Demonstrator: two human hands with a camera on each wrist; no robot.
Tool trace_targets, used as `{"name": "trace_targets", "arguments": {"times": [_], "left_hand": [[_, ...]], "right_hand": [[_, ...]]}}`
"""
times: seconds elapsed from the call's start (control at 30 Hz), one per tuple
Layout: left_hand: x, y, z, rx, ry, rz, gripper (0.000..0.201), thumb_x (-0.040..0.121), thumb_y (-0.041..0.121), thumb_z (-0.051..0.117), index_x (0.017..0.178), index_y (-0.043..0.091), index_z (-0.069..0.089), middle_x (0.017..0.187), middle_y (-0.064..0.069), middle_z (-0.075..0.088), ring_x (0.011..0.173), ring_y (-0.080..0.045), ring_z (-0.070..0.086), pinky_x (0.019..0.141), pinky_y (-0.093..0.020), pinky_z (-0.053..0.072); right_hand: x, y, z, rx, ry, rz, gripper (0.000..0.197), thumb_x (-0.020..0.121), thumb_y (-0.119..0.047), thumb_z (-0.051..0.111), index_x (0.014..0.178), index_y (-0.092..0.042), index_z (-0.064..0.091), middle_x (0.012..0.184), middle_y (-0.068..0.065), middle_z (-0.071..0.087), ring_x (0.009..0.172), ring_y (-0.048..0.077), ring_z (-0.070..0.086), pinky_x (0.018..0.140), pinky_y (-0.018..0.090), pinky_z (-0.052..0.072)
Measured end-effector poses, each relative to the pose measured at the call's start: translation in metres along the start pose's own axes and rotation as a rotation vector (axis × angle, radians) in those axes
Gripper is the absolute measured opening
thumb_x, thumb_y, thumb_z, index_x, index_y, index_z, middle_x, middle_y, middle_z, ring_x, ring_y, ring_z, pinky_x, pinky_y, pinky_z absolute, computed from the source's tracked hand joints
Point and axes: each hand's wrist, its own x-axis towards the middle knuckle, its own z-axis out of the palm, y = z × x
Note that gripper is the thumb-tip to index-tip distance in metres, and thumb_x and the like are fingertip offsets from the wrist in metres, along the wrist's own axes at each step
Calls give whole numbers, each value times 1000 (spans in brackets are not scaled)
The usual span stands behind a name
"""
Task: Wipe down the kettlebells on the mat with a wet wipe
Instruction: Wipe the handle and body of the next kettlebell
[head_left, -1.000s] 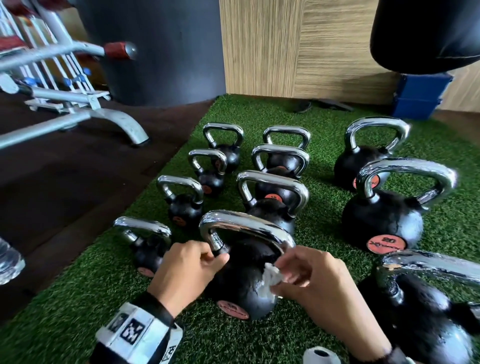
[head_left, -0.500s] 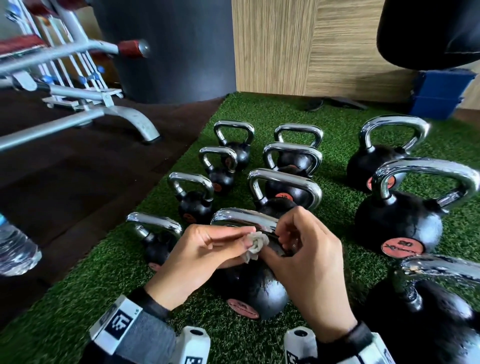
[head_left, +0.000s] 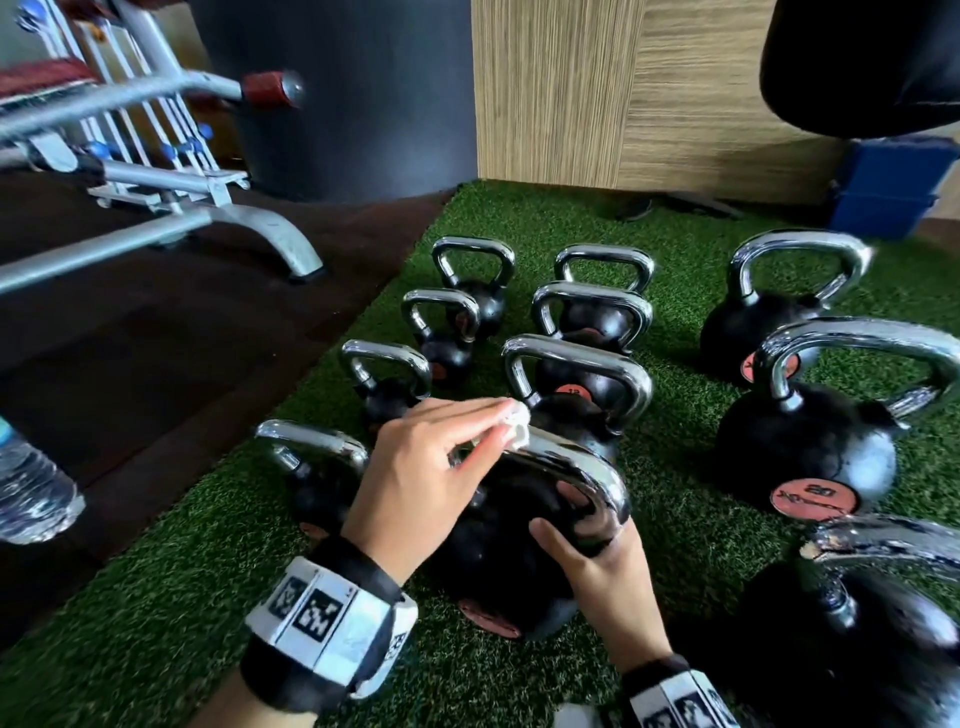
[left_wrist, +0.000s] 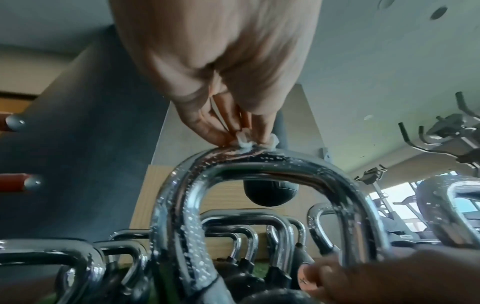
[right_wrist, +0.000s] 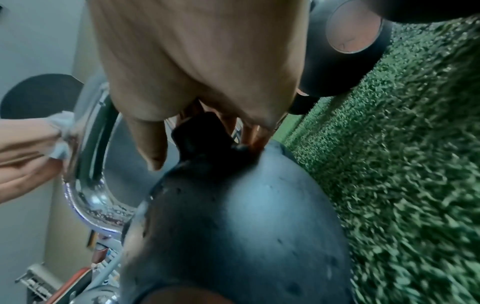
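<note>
The nearest black kettlebell (head_left: 498, 566) stands on the green mat (head_left: 156, 597), and its chrome handle (head_left: 571, 467) is beaded with wet drops. My left hand (head_left: 496, 428) pinches a small white wet wipe (head_left: 517, 431) and presses it on top of that handle. The left wrist view shows the wipe (left_wrist: 246, 142) bunched under the fingertips (left_wrist: 207, 127) on the handle (left_wrist: 259, 164). My right hand (head_left: 597, 561) grips the handle's right leg where it meets the body. In the right wrist view the thumb and fingers (right_wrist: 153, 148) straddle the black neck above the body (right_wrist: 246, 226).
Several smaller kettlebells (head_left: 447, 353) stand in rows behind, and larger ones at the right (head_left: 810, 447) and near right (head_left: 857, 623). A water bottle (head_left: 31, 483) is at the left edge. A grey bench frame (head_left: 208, 208), a dark column (head_left: 353, 93) and a blue box (head_left: 893, 187) border the mat.
The wipe passed from my right hand to my left. The left hand now rubs it on the handle top; the right hand dropped from the body to grip the handle's right leg.
</note>
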Motion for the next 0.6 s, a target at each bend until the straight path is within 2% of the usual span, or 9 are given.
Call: {"name": "trace_targets", "arguments": {"times": [0.07,0.17,0.33,0.5,0.6], "left_hand": [[2,-8,-7,-10,17,-23,24,90,12,75,114,16,77,112,15,75,107,8,66,91,-20,56],[1,-18,-20,-65,49,-112,22,90,13,76,111,18,78,107,16,76,103,6,69,87,-22,58],[0,-20,-22,44,-45,-46,27,95,15,69,119,23,75,107,20,74,101,5,68,90,-19,54],[-7,-45,-25,-161,-35,-320,23,97,17,66,118,20,75,112,14,75,103,3,70,91,-24,58],[-11,-57,-23,-169,-45,-320,24,98,19,65,120,21,75,113,14,74,104,2,70,88,-19,57]], "right_hand": [[-3,11,3,-53,13,39,40,74,-35,85,105,-15,71,107,4,71,106,17,66,96,42,53],[-5,16,3,-77,-7,49,41,75,-42,81,105,-17,70,109,5,68,106,15,64,98,42,51],[-4,17,3,-75,-15,48,40,76,-41,81,105,-15,70,110,7,67,106,16,64,98,42,51],[-5,18,3,-66,-18,68,42,75,-44,82,106,-17,70,110,7,68,105,14,64,97,42,52],[-5,21,3,-51,-15,65,46,72,-46,83,105,-18,70,107,5,70,103,15,66,95,43,54]]}}
